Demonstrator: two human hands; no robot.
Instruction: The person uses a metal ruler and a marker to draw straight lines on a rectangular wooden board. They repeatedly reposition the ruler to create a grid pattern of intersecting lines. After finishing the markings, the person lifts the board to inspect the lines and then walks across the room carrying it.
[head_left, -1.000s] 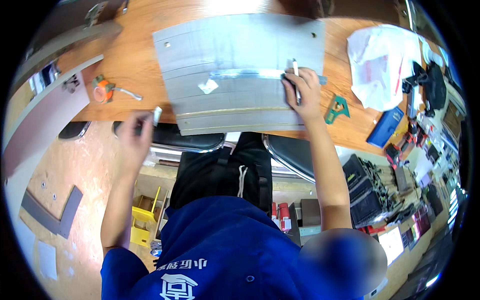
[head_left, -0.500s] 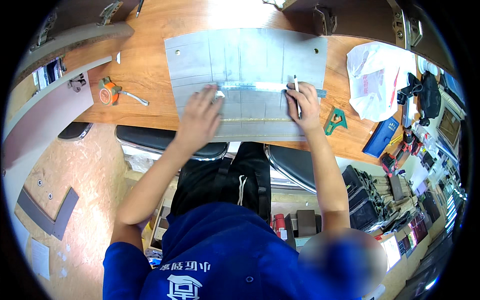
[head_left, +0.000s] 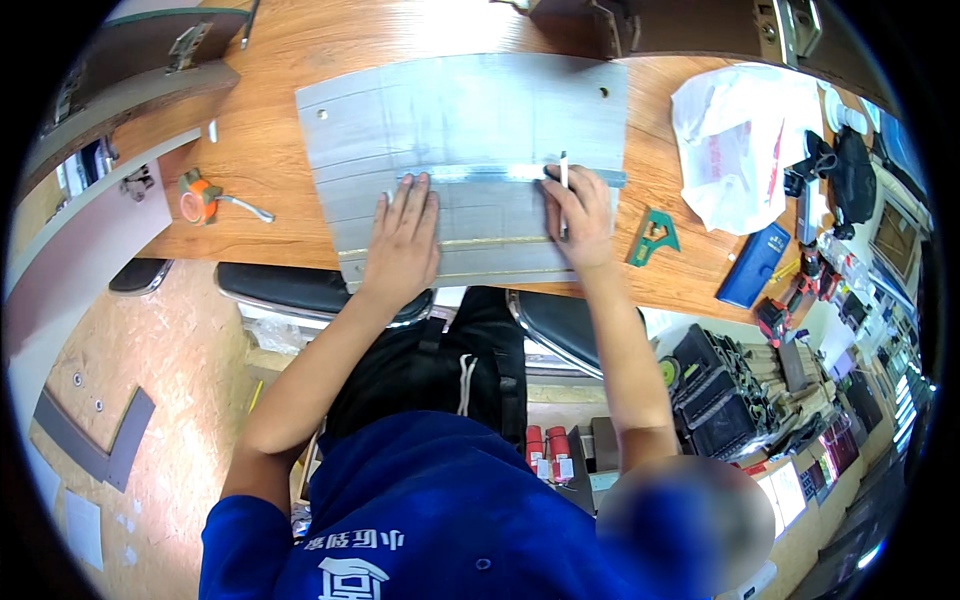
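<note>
A grey metal sheet (head_left: 470, 120) lies flat on the wooden table (head_left: 250, 150). A narrow shiny metal strip (head_left: 480, 173) runs across its middle. My left hand (head_left: 405, 235) presses flat on the sheet just below the strip's left end, fingers spread. My right hand (head_left: 580, 215) rests near the strip's right end and holds a thin white pencil-like marker (head_left: 563, 175) upright between its fingers.
An orange tape measure (head_left: 200, 198) lies left of the sheet. A green set square (head_left: 652, 235), a blue box (head_left: 752, 265) and a white plastic bag (head_left: 740, 140) lie to the right. Black stool seats (head_left: 290, 290) sit under the table edge. Tools crowd the far right.
My left hand came up from beside the table edge and now presses flat on the sheet. My right hand stayed by the strip with the marker.
</note>
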